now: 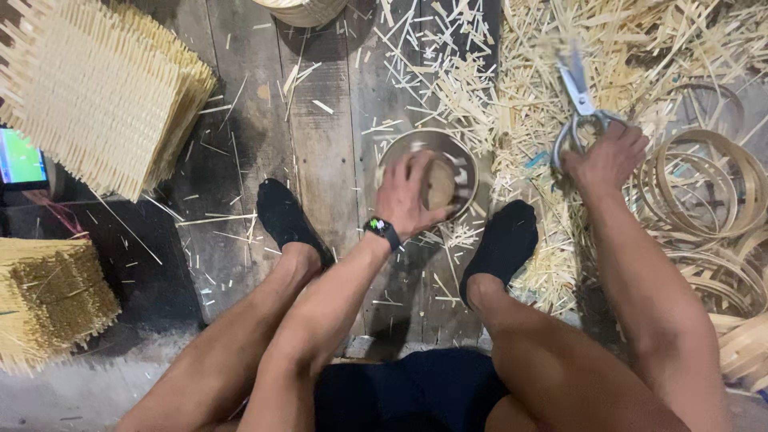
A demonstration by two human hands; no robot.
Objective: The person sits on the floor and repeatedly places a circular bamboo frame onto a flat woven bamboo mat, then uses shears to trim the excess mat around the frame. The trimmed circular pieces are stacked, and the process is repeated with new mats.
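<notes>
**Trimming a round bamboo frame**

While the left hand [412, 196] presses flat on the round woven frame [432, 176] on the floor between the feet, the right hand [604, 156] grips scissors [578, 108]; steady the rim and cut close, probably.

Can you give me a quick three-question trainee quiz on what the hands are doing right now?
1. True or false: the right hand holds a pair of scissors above the litter of bamboo offcuts.
2. What does the left hand rest on?
A. a stack of woven mats
B. a round bamboo basket
C. a loose hoop
3. Fill in: the bamboo hoops lie to the person's ____ side.

Key
1. True.
2. B, the round bamboo basket, set on the plank floor between the two feet.
3. Right.
</notes>
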